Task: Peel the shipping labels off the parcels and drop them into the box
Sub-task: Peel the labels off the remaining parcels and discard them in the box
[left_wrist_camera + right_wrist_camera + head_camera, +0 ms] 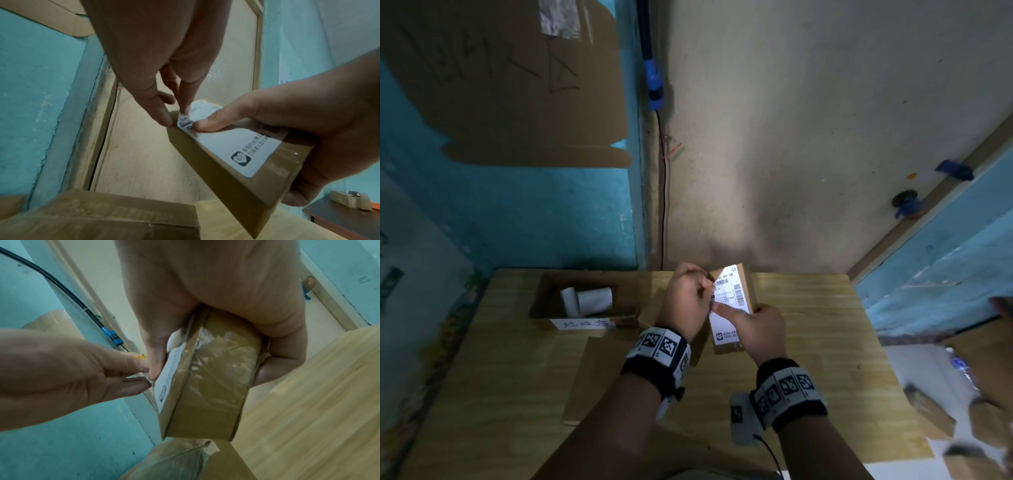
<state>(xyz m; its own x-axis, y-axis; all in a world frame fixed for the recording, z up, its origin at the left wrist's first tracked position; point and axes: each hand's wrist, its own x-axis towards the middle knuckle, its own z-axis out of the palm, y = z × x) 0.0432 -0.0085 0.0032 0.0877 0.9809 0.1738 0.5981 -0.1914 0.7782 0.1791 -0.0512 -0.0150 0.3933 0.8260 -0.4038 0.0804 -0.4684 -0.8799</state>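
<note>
I hold a small brown parcel [726, 346] tilted above the wooden table [825, 342]. My right hand [751, 323] grips it from the right, with its thumb pressed on the white shipping label [734, 293]. My left hand [703, 287] pinches the label's [236, 146] left edge between thumb and index finger, where a small bit is lifted off the parcel [213, 165]. The rest of the label lies stuck flat. In the right wrist view the parcel [211, 386] shows its taped end. An open cardboard box [544, 301] at the back left holds curled white labels [592, 299].
A second taped parcel [102, 216] lies on the table just under my hands. A flat cardboard sheet [599, 377] lies in front of the box. More parcels [935, 411] are piled off the table's right edge. The wall stands close behind the table.
</note>
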